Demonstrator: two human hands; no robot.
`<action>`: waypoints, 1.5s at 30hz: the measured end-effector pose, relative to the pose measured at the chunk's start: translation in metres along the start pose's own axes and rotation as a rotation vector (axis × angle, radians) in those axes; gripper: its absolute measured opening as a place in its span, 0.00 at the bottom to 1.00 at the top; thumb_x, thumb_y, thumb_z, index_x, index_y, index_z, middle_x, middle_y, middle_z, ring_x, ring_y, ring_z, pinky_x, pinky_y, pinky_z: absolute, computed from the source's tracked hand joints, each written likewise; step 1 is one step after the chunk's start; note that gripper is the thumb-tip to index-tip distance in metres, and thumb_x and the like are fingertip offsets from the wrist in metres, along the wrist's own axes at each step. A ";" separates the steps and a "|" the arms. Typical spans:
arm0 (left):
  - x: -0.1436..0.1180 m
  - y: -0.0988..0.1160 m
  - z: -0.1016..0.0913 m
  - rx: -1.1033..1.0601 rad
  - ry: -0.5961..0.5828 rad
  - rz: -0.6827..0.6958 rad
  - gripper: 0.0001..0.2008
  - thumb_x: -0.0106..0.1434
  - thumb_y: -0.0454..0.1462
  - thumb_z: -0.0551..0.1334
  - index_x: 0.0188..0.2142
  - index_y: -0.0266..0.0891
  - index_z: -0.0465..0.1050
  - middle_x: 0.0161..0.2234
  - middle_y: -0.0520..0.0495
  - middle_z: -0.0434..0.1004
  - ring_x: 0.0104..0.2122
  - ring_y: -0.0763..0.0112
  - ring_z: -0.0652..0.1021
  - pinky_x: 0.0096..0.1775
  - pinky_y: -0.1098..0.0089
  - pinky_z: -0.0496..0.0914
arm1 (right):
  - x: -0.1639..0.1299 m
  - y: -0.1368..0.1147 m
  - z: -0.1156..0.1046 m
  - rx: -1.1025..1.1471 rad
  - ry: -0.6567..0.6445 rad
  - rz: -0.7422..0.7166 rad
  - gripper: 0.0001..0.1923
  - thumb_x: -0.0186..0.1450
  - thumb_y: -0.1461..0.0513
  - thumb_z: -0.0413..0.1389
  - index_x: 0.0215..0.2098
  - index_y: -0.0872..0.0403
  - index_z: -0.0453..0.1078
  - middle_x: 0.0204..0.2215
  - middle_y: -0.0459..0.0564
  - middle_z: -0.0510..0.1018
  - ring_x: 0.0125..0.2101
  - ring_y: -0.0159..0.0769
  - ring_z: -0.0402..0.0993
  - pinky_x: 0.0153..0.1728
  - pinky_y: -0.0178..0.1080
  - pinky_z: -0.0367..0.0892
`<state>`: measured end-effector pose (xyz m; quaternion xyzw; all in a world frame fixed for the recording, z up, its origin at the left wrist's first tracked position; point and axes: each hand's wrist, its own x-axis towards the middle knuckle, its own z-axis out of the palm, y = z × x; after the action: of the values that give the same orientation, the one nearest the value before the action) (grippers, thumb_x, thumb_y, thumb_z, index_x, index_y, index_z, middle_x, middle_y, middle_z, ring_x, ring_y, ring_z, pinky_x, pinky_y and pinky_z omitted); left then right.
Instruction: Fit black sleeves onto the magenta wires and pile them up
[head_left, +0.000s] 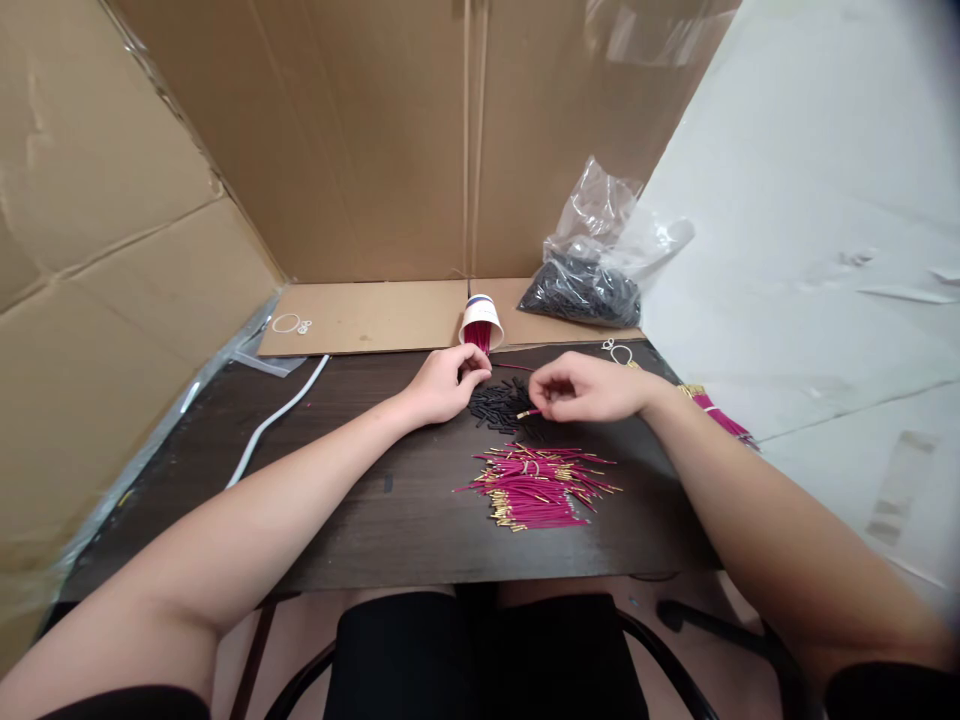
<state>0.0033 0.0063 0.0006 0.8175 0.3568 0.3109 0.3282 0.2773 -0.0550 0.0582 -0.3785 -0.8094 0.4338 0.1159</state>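
My right hand [585, 388] is pinched around a short magenta wire [528, 413] whose gold terminal sticks out to the left. My left hand [450, 384] has its fingertips together just in front of the mouth of a paper cup [481, 306]; whatever they hold is hidden. The cup lies tipped on its side with magenta wires [478, 337] inside. Between and below the hands spreads a pile of small black sleeves [495, 407]. Nearer me lies a heap of magenta wires with gold terminals [534, 490], part of it tied in a bundle.
A clear plastic bag of black pieces [585, 285] stands at the back right on a cardboard strip [360, 310]. Another wire bundle [720, 415] lies at the right edge. White rings [286, 323] and a white cable [270, 420] are on the left. Cardboard walls enclose the dark table [337, 530].
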 end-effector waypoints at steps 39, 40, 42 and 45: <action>0.001 -0.002 0.000 -0.013 -0.001 -0.015 0.05 0.71 0.34 0.69 0.42 0.38 0.86 0.38 0.45 0.87 0.37 0.65 0.80 0.48 0.59 0.74 | 0.038 0.044 0.037 -0.180 0.638 -0.132 0.03 0.63 0.62 0.58 0.32 0.53 0.73 0.21 0.41 0.72 0.21 0.29 0.64 0.28 0.38 0.61; 0.001 -0.002 0.000 -0.010 -0.002 -0.014 0.05 0.71 0.35 0.69 0.42 0.38 0.86 0.38 0.45 0.87 0.37 0.64 0.80 0.48 0.59 0.74 | 0.038 0.043 0.037 -0.182 0.644 -0.139 0.03 0.63 0.62 0.58 0.32 0.53 0.73 0.21 0.41 0.72 0.21 0.29 0.64 0.28 0.38 0.61; 0.000 -0.002 0.000 -0.010 -0.004 -0.013 0.05 0.71 0.35 0.69 0.43 0.38 0.86 0.38 0.45 0.88 0.37 0.64 0.81 0.47 0.59 0.74 | 0.038 0.042 0.038 -0.192 0.662 -0.156 0.03 0.63 0.62 0.58 0.33 0.53 0.73 0.21 0.41 0.72 0.21 0.29 0.63 0.28 0.38 0.61; 0.000 -0.001 0.000 -0.019 -0.009 -0.012 0.05 0.71 0.36 0.70 0.43 0.38 0.86 0.38 0.45 0.88 0.36 0.65 0.81 0.46 0.60 0.74 | 0.038 0.040 0.038 -0.215 0.687 -0.185 0.03 0.64 0.62 0.59 0.34 0.53 0.73 0.22 0.41 0.72 0.22 0.29 0.63 0.29 0.38 0.61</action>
<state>0.0027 0.0071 -0.0004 0.8136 0.3574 0.3084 0.3395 0.2524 -0.0379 -0.0019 -0.4374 -0.7950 0.1814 0.3792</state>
